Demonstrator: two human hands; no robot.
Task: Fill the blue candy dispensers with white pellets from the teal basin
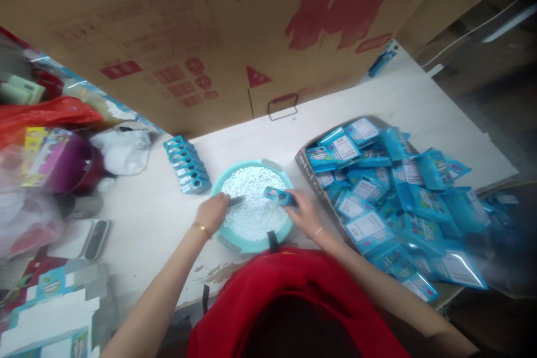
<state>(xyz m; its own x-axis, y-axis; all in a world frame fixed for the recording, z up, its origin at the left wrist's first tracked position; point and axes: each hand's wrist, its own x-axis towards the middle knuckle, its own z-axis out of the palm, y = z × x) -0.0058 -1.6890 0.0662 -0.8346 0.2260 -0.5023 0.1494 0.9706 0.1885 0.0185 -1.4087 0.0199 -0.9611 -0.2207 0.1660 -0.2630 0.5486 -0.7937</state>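
Observation:
A teal basin (245, 243) full of small white beads (254, 201) stands on the white table in front of me. My left hand (213, 212) is closed on a small scoop-like tool (236, 200) that dips into the beads at the basin's left side. My right hand (304, 210) is closed on a small blue box (279, 196), held over the beads at the basin's right side.
A row of small blue boxes (187, 164) lies left of the basin. A cardboard tray heaped with blue packets (394, 196) fills the right. A big cardboard box (210, 28) stands behind. Bags, a purple container (69, 165) and a scale (86, 238) sit at left.

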